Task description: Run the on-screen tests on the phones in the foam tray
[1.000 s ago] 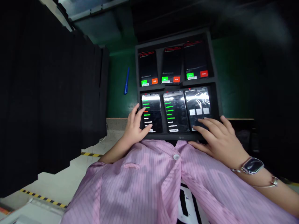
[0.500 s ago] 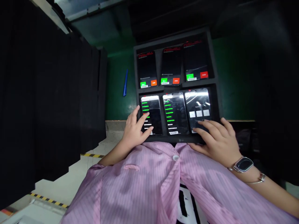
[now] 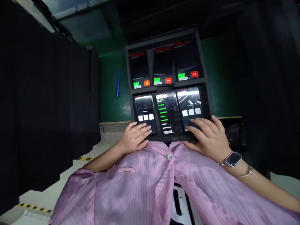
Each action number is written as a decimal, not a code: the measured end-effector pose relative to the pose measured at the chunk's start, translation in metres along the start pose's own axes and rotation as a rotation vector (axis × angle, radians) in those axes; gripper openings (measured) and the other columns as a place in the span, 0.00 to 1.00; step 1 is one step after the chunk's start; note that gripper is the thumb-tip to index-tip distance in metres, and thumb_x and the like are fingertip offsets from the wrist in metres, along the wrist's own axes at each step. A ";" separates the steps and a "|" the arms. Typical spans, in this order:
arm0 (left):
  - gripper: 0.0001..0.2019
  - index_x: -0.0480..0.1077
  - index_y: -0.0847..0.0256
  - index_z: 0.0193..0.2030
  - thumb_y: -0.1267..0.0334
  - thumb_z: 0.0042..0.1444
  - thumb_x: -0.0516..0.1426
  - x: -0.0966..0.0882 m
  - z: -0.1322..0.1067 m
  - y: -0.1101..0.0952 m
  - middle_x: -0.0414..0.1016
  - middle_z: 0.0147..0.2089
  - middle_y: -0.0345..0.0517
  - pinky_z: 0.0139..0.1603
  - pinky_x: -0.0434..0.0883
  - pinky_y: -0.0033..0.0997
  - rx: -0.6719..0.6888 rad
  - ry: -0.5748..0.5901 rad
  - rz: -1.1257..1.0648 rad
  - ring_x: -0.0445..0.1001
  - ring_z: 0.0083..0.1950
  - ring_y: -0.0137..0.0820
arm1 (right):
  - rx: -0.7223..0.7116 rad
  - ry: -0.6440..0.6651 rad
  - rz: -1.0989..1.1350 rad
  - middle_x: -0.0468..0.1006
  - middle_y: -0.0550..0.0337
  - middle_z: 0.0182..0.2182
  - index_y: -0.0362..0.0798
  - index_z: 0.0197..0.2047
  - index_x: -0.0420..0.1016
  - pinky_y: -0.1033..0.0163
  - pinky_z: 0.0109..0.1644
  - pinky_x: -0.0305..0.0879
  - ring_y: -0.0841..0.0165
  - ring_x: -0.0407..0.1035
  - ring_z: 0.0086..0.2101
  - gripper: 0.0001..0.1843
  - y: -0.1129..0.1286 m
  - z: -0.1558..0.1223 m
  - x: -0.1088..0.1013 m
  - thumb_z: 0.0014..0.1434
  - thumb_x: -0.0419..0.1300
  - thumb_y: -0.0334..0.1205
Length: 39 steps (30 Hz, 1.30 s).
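A dark tray [image 3: 202, 64] sits on a green surface [image 3: 107, 107], its near edge close to the pink striped shirt [image 3: 122, 193] of the person. It carries six phones in two rows of three, all face up and lit. The left hand [image 3: 134, 137] is over the near end of the front-left phone [image 3: 145, 107], fingers together and stretched across the lower screen; its grip is open, holding nothing. That screen shows three white squares in a row, as does the front-right phone [image 3: 189, 101]. Over the lower part of the latter spread the fingers of the right hand [image 3: 207, 136] — grip open too, thumb by the tray's near edge. Whether the fingertips press the glass, I cannot tell. Between these two lies the front-middle phone [image 3: 172, 111], with a list of green and white lines. The back-row phones [image 3: 164, 64] show red text above green and red-orange buttons. A blue pen [image 3: 118, 83] lies left of the tray. A watch [image 3: 234, 158] rings the right wrist.
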<state>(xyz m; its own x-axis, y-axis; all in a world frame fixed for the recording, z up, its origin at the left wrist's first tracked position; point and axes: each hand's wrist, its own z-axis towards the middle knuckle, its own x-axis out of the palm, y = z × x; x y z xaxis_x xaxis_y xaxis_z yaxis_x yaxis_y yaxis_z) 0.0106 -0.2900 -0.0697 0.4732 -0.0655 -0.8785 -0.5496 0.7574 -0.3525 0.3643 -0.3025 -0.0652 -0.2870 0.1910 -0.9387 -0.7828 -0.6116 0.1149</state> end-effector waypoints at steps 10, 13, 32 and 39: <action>0.13 0.78 0.56 0.53 0.62 0.65 0.56 0.001 0.008 0.002 0.81 0.56 0.42 0.62 0.67 0.46 0.001 -0.088 0.007 0.80 0.57 0.38 | -0.007 0.003 0.027 0.76 0.42 0.54 0.42 0.51 0.75 0.35 0.67 0.57 0.49 0.70 0.54 0.23 -0.001 0.000 -0.001 0.67 0.62 0.55; 0.13 0.78 0.56 0.52 0.63 0.64 0.57 0.003 0.011 0.001 0.82 0.54 0.41 0.60 0.68 0.46 -0.012 -0.127 -0.003 0.81 0.56 0.38 | 0.009 0.026 0.053 0.76 0.42 0.54 0.42 0.52 0.75 0.34 0.67 0.57 0.49 0.70 0.55 0.24 -0.002 0.001 -0.004 0.69 0.60 0.56; 0.15 0.77 0.56 0.54 0.65 0.61 0.59 0.006 0.008 0.001 0.82 0.55 0.41 0.62 0.67 0.46 -0.023 -0.144 -0.057 0.80 0.56 0.37 | 0.227 -0.115 0.240 0.70 0.32 0.59 0.39 0.66 0.64 0.33 0.68 0.59 0.39 0.62 0.64 0.30 -0.015 0.028 0.000 0.68 0.62 0.48; 0.16 0.79 0.52 0.55 0.64 0.62 0.58 0.009 0.003 0.001 0.82 0.55 0.42 0.63 0.68 0.47 -0.027 -0.124 -0.050 0.80 0.57 0.37 | 0.240 -0.124 0.240 0.68 0.32 0.61 0.40 0.67 0.64 0.34 0.68 0.60 0.40 0.60 0.65 0.32 -0.014 0.026 0.003 0.67 0.64 0.48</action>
<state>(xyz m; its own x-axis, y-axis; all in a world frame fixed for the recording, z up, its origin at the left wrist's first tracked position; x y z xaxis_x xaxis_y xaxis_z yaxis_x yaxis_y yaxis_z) 0.0161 -0.2877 -0.0767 0.5808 -0.0205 -0.8138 -0.5411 0.7371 -0.4048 0.3595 -0.2733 -0.0612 -0.5318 0.1642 -0.8308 -0.7880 -0.4554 0.4144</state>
